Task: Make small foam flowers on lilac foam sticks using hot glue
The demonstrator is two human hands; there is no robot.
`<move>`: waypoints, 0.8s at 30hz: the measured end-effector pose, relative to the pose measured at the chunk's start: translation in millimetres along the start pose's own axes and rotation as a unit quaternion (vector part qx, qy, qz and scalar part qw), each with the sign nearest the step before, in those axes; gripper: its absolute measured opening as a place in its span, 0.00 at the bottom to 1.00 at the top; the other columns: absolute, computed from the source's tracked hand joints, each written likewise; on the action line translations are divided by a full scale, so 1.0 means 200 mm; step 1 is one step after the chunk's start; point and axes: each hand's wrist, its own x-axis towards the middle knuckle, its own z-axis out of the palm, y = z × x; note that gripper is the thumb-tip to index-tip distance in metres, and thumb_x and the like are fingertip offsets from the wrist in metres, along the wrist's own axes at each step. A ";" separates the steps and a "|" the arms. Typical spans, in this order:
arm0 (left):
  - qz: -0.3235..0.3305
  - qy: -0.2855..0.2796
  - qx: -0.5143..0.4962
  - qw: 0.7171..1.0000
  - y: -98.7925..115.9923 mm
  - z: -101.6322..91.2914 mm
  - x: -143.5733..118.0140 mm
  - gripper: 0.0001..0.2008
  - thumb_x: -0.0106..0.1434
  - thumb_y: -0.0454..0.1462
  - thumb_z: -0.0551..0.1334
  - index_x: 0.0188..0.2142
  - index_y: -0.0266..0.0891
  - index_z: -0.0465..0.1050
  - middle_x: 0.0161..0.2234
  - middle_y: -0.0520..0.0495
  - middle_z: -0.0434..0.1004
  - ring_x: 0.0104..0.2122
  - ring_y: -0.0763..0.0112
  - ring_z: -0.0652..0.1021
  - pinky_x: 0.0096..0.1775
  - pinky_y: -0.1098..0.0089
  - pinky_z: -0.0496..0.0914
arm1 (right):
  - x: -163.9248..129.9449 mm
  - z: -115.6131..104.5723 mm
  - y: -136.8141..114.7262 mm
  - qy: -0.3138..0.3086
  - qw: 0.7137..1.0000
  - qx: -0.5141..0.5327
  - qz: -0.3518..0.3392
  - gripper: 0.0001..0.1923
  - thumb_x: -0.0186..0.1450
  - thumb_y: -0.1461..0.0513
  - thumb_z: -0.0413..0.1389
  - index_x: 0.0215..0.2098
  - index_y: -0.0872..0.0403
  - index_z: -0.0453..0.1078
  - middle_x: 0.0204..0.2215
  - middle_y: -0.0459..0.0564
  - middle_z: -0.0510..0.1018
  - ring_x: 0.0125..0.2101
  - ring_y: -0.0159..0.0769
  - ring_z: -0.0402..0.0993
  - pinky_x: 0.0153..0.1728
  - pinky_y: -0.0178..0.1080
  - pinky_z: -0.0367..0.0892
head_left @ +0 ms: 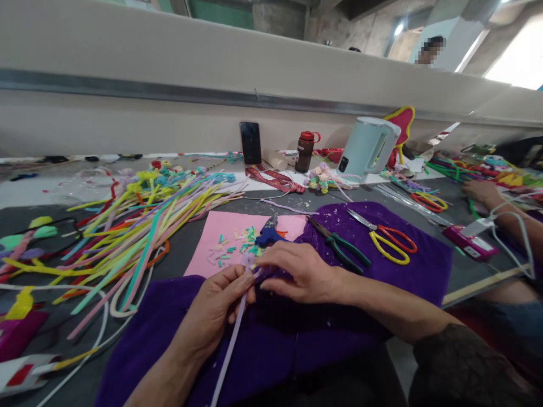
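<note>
My left hand (223, 297) pinches a pale lavender pipe cleaner (232, 350) between thumb and fingers, its long tail hanging toward my lap. A small lavender tuft (248, 259) sits at the top end, above the thumb. My right hand (299, 271) is curled beside it, fingertips closed at the pipe cleaner's upper end and partly hiding it. Just beyond lies a blue tool with a tapered tip (271, 233), like a glue gun, on a pink sheet (199, 251) scattered with small cut pieces (227, 249). A purple cloth (331, 345) spreads under both hands.
Green-handled pliers (343, 249) and red-and-yellow scissors (388, 237) lie to the right. Many coloured pipe cleaners (139, 237) are heaped left. A phone (250, 143), a bottle (304, 152) and a kettle (365, 147) stand behind. Another person's hand (483, 195) is far right, near white cables (524, 232).
</note>
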 end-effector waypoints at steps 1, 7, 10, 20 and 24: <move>-0.006 -0.004 -0.013 1.000 0.00 0.00 0.00 0.13 0.54 0.43 0.63 0.24 0.36 0.65 0.17 0.55 0.67 0.13 0.84 0.58 0.16 0.80 0.50 | 0.00 0.01 -0.02 0.001 0.999 0.025 -0.028 0.15 0.64 0.59 0.49 0.48 0.56 0.61 0.40 0.53 0.73 0.42 0.32 0.68 0.43 0.35 0.65; -0.017 -0.031 -0.013 0.999 -0.01 0.00 0.00 0.13 0.54 0.42 0.62 0.23 0.35 0.64 0.17 0.54 0.66 0.14 0.84 0.57 0.17 0.78 0.49 | 0.00 0.04 -0.03 0.045 0.996 0.076 -0.022 0.07 0.65 0.63 0.48 0.39 0.56 0.65 0.33 0.51 0.74 0.36 0.29 0.70 0.39 0.34 0.67; -0.013 -0.039 -0.012 0.999 -0.01 0.00 0.00 0.14 0.55 0.43 0.62 0.22 0.35 0.64 0.17 0.54 0.65 0.14 0.83 0.57 0.17 0.78 0.49 | 0.00 0.04 -0.03 0.057 0.995 0.084 -0.001 0.06 0.65 0.62 0.49 0.38 0.56 0.65 0.31 0.50 0.74 0.34 0.30 0.69 0.36 0.33 0.67; -0.021 -0.056 -0.032 0.998 -0.01 0.01 0.00 0.13 0.54 0.41 0.62 0.21 0.35 0.66 0.15 0.54 0.66 0.12 0.84 0.57 0.16 0.78 0.48 | -0.01 0.00 -0.03 -0.010 0.993 0.099 0.057 0.05 0.65 0.63 0.48 0.35 0.56 0.64 0.31 0.49 0.72 0.32 0.29 0.68 0.34 0.32 0.64; -0.044 -0.070 -0.048 0.995 -0.01 0.02 0.00 0.09 0.53 0.40 0.62 0.26 0.35 0.71 0.14 0.53 0.68 0.10 0.84 0.58 0.14 0.79 0.45 | -0.02 -0.05 0.00 0.004 0.992 0.100 0.079 0.04 0.64 0.66 0.49 0.35 0.56 0.65 0.29 0.47 0.71 0.30 0.29 0.68 0.33 0.32 0.62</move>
